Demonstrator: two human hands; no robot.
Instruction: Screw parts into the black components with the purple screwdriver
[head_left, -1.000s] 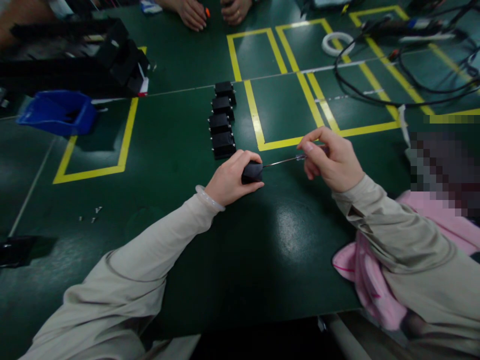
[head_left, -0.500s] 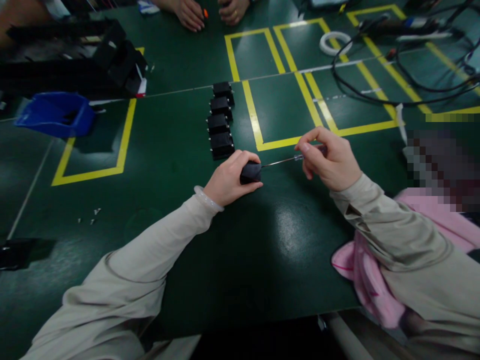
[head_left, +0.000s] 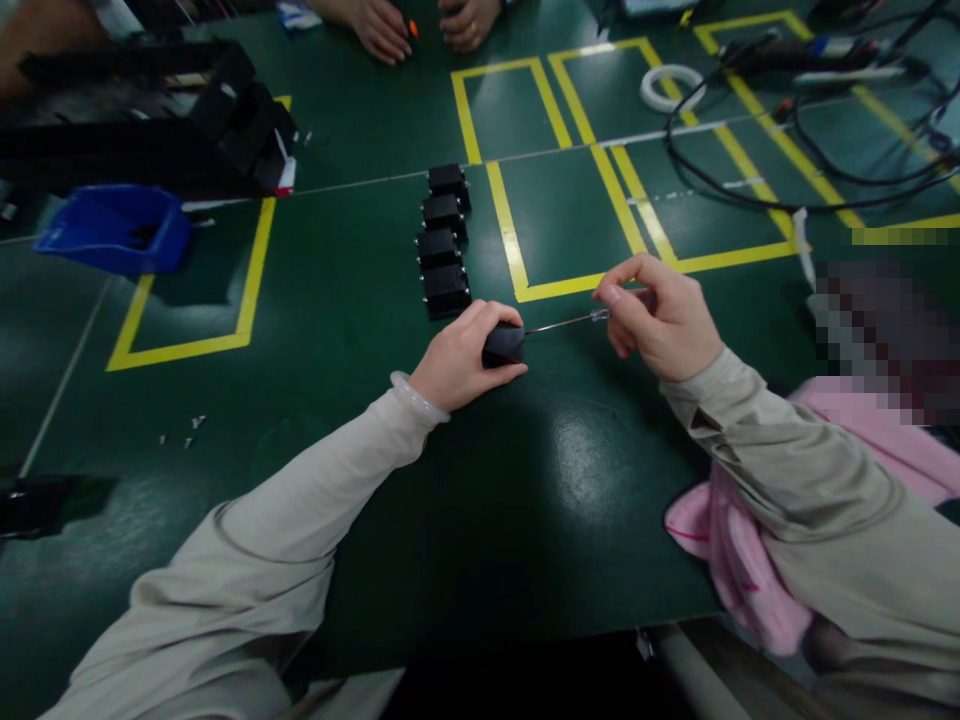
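Note:
My left hand (head_left: 469,358) grips a small black block (head_left: 503,345) on the green table, fingers on its far side and thumb on its near side. A screwdriver (head_left: 562,323) lies level in my right hand (head_left: 660,318), its handle pinched between thumb and fingers. The thin metal shaft points left and its tip meets the right end of the block. Just beyond my left hand, several similar black blocks (head_left: 445,288) stand in a column, with small screws showing at their sides.
Loose screws (head_left: 197,423) lie at the left, below a blue bin (head_left: 116,230) and a black frame (head_left: 225,110). Pink cloth (head_left: 724,540) is under my right forearm. A tape roll (head_left: 671,88) and black cables (head_left: 750,195) lie far right. Another person's hands (head_left: 382,30) rest at the far edge.
The whole view has shifted very slightly. Both hands keep their hold on the block and the screwdriver, with no clear movement.

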